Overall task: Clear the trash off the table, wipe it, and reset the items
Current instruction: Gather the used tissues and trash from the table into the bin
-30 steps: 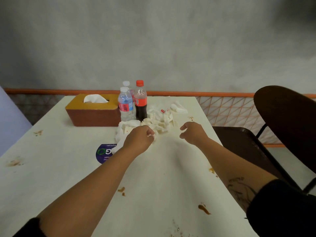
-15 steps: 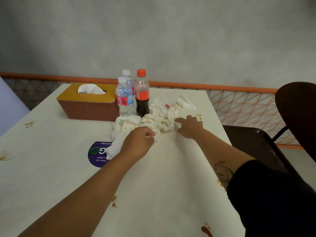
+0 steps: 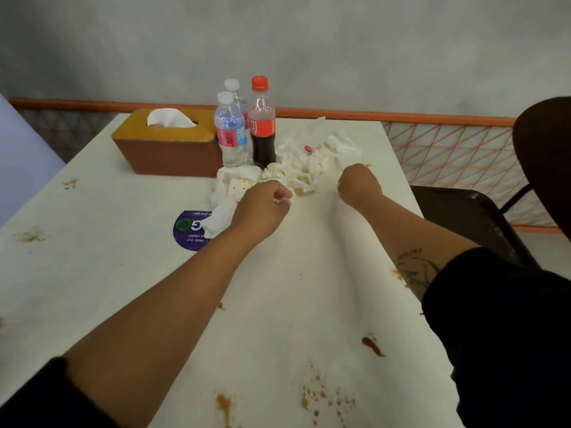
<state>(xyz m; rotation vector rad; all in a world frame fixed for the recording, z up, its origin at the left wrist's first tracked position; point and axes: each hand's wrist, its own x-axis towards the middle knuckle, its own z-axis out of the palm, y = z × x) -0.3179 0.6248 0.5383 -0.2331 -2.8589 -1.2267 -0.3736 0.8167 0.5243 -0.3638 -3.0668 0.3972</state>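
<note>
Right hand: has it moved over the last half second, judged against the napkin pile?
Yes. The right hand was touching the crumpled napkin pile; it now sits apart from it, drawn back toward the table's right edge.

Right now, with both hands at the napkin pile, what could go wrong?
The crumpled napkins lie against the cola bottle and water bottles; raking them in could tip a bottle. The right hand works near the table edge, so scraps may fall. Sauce smears sit under the forearms and could transfer.
</note>
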